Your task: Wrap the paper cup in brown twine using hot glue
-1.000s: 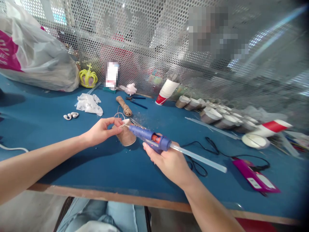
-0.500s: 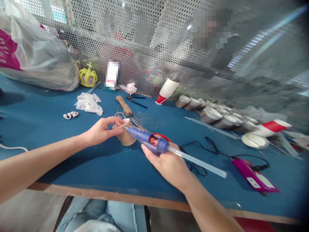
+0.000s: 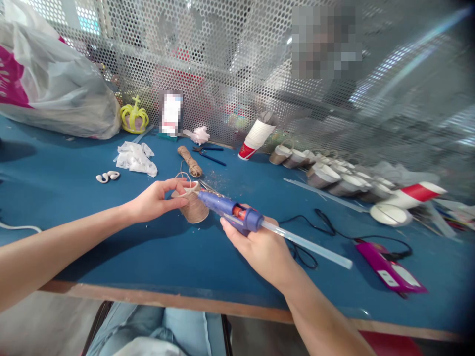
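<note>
A small cup wrapped in brown twine [image 3: 196, 211] stands tilted on the blue table. My left hand [image 3: 158, 200] is closed on its rim, thumb and fingers pinching the edge with a loose strand of twine. Wrapped round the handle of a blue hot glue gun [image 3: 222, 205] is my right hand [image 3: 265, 247]. The gun's nozzle points left and meets or nearly meets the cup's rim; I cannot tell which. Out of its back sticks a long clear glue stick [image 3: 309, 245]. Behind the cup lies a bundle of twine [image 3: 189, 161], a strand running toward my left fingers.
Blue-handled pliers [image 3: 210, 152] lie behind. Stacked paper cups [image 3: 256, 138] lean by the perforated metal panel [image 3: 215, 64]. Several wrapped cups [image 3: 322, 174] sit at right, near a purple power strip [image 3: 389, 269] with black cable. A plastic bag [image 3: 70, 84] fills the back left.
The glue gun and my right hand have shifted slightly right, the nozzle drawing back a little along the cup's rim. My left hand keeps its pinch on the cup.
</note>
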### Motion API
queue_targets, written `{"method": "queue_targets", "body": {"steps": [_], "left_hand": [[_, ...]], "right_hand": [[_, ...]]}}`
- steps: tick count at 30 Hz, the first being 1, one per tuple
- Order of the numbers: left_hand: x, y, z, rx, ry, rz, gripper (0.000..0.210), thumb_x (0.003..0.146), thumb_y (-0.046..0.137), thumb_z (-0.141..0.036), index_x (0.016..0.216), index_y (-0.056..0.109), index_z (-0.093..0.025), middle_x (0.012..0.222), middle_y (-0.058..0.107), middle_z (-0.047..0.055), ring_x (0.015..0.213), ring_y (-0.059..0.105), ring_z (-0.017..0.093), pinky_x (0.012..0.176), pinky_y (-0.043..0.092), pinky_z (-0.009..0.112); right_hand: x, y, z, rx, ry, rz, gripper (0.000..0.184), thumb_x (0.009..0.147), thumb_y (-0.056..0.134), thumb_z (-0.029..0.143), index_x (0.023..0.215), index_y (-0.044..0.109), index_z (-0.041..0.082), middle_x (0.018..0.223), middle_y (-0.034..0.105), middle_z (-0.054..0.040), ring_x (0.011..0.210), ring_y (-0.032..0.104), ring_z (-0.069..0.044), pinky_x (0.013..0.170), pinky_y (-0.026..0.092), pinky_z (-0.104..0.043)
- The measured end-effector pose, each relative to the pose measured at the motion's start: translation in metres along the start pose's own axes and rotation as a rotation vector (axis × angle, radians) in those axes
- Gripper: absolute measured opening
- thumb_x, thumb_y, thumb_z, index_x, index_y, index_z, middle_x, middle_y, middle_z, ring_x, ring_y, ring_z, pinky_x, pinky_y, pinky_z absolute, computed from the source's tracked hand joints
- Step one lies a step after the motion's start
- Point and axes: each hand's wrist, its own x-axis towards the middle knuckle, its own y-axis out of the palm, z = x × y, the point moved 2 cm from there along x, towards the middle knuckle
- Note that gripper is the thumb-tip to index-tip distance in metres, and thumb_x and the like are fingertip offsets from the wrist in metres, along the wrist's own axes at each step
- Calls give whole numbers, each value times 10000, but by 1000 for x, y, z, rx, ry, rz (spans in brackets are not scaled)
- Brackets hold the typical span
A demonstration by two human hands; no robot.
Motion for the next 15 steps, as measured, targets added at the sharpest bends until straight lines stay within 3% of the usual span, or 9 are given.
{"method": "queue_targets", "body": {"steps": [15], "left_hand": [[0,0,-1,5,35,40,145,793,582,-263,718,499,-171,1271,547,122,1255,420,241,1100,142,425]], "right_hand": [[2,-6,-1,71,72,60,232,815,491,297,611,572,222,549,622,-20,612,636,-192,542,472,-274]]}}
